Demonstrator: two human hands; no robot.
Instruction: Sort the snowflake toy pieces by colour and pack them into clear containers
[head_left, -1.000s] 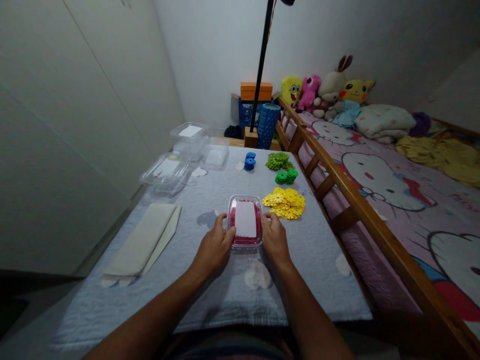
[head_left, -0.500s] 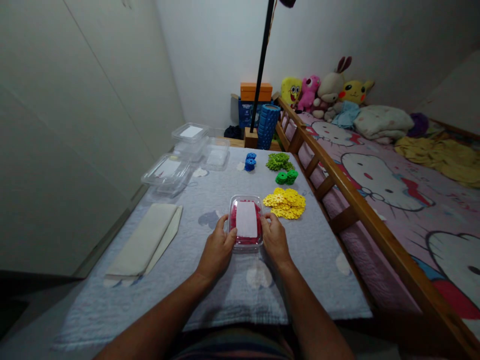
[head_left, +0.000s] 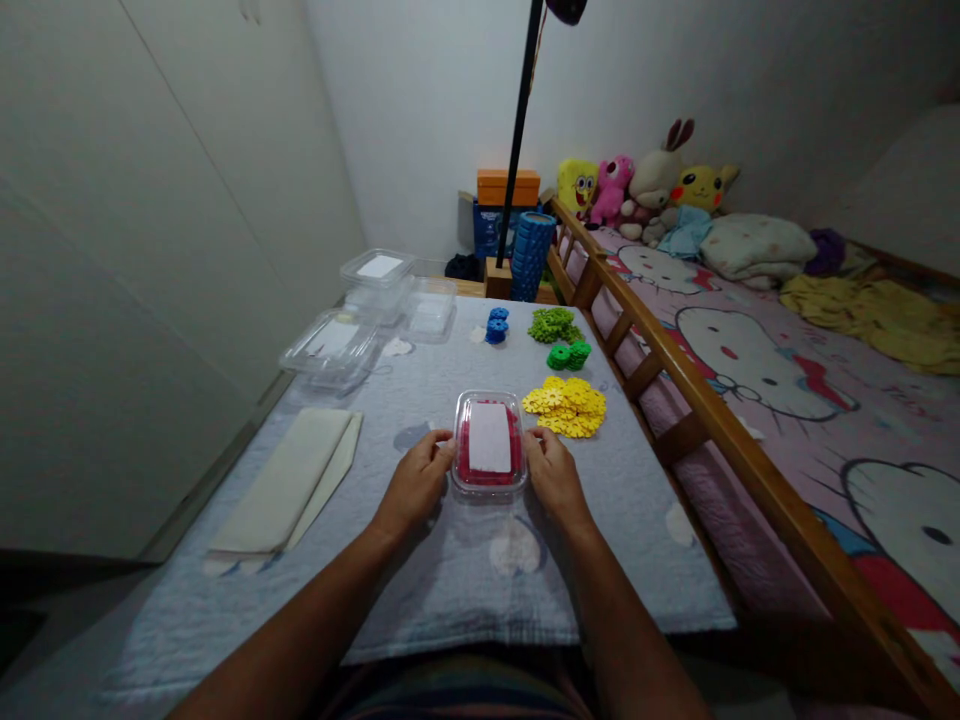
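Note:
A clear plastic container (head_left: 486, 482) with its lid on sits on the cloth in front of me. Red pieces fill it, and a white paper label (head_left: 490, 437) covers the middle of the lid. My left hand (head_left: 418, 478) has its fingertips and thumb at the container's left edge. On the opposite edge, my right hand (head_left: 553, 474) holds on with bent fingers, some of them hidden. Yellow flower-shaped plastic pieces (head_left: 566, 405) lie in a heap just past my right hand. Behind them are dark green pieces (head_left: 568, 355), light green pieces (head_left: 553, 324) and blue pieces (head_left: 496, 326).
Lidded clear containers (head_left: 330, 350) and a stack of others (head_left: 379, 285) stand at the back left. A folded beige cloth (head_left: 289, 480) lies at left. A wooden bed rail (head_left: 675, 400) borders the table's right side. Behind the table rises a black pole (head_left: 519, 130).
My left thumb has slid off the lid to the container's left edge, and that hand has shifted slightly left. The container stays in place; the view has shifted slightly.

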